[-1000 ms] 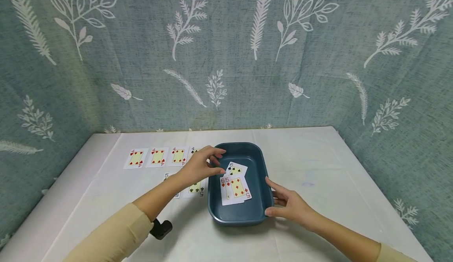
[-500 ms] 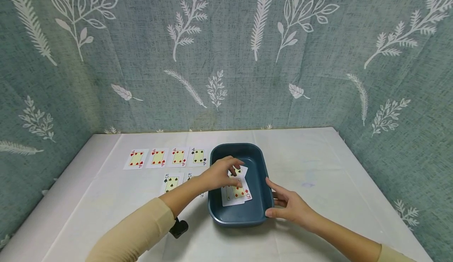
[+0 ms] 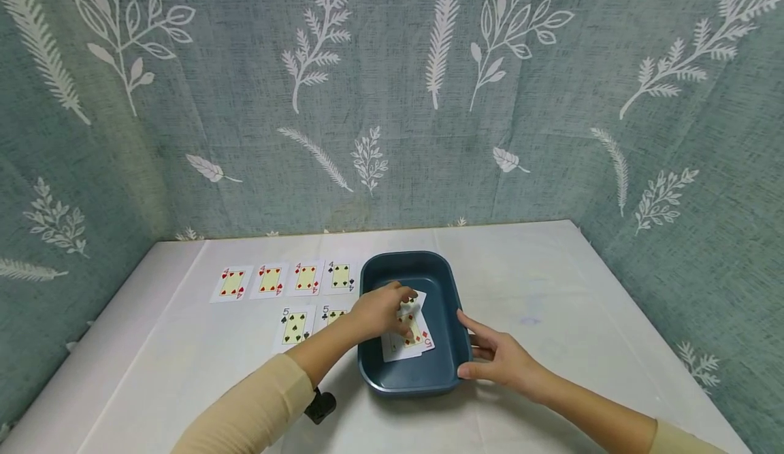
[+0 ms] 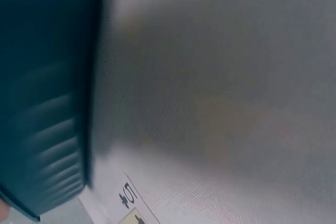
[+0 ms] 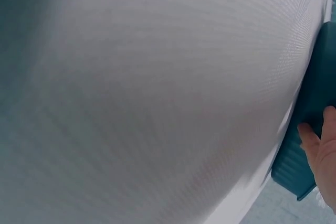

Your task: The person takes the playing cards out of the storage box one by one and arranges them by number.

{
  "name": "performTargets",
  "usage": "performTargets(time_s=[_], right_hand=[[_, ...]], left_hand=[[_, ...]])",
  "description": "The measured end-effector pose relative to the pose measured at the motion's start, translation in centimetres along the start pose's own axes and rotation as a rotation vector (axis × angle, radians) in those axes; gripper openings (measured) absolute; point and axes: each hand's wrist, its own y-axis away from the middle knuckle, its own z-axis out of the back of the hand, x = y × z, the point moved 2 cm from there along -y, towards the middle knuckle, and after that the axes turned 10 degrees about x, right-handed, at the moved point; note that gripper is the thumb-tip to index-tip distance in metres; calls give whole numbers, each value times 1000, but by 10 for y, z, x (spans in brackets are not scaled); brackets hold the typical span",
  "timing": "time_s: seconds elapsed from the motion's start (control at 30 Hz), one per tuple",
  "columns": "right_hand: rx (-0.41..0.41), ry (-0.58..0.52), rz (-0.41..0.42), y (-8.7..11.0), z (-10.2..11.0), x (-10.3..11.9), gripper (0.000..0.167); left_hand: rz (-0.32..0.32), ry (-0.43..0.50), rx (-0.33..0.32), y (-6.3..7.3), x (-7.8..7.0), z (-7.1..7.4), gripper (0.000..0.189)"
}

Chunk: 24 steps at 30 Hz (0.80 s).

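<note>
In the head view a dark blue rectangular tray (image 3: 416,376) holds a small overlapping heap of playing cards. On top lies the five of diamonds (image 3: 418,337). My left hand (image 3: 381,311) reaches over the tray's left rim, with thumb and fingers apart and bent over the cards, hiding part of them; contact with a card is not clear. My right hand (image 3: 505,359) rests against the tray's right side with its fingers extended. In the right wrist view the fingers (image 5: 310,140) lie along the tray's outer wall (image 5: 299,166). The left wrist view shows the tray's ribbed side (image 4: 52,145).
Left of the tray several fours lie face up in a row, among them a four of spades (image 3: 340,276). Below them lie a five of spades (image 3: 295,328) and a five of clubs (image 3: 333,314), the latter partly covered by the left arm. White cloth (image 3: 551,304) covers the table.
My left hand has moved rightward and down, from the tray's left rim to above the cards inside. The right hand stays at the tray's side. The head view has shifted slightly.
</note>
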Motion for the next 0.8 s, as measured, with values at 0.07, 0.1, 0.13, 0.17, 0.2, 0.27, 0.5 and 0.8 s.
performTargets(time_s=[0.07, 0.1, 0.13, 0.17, 0.2, 0.27, 0.5, 0.8], right_hand=[[0, 0, -2, -1, 0, -1, 87], [0, -1, -2, -1, 0, -1, 87], [-1, 1, -3, -1, 0, -1, 87], [-2, 2, -4, -1, 0, -2, 87], [0, 0, -2, -1, 0, -2, 87], [-1, 3, 1, -1, 0, -3, 86], [-2, -1, -6, -1, 0, -2, 88], [9, 16, 0, -2, 1, -1, 87]], left_hand=[[15, -65, 8, -1, 1, -2, 70], [20, -97, 13, -2, 2, -3, 71], [24, -124, 18, -3, 2, -4, 72], [30, -147, 23, -4, 2, -5, 73], [37, -165, 26, -4, 2, -6, 73], [45, -183, 34, -4, 2, -6, 74], [51, -180, 50, -3, 2, -5, 67], [44, -137, 38, -4, 3, -5, 57]])
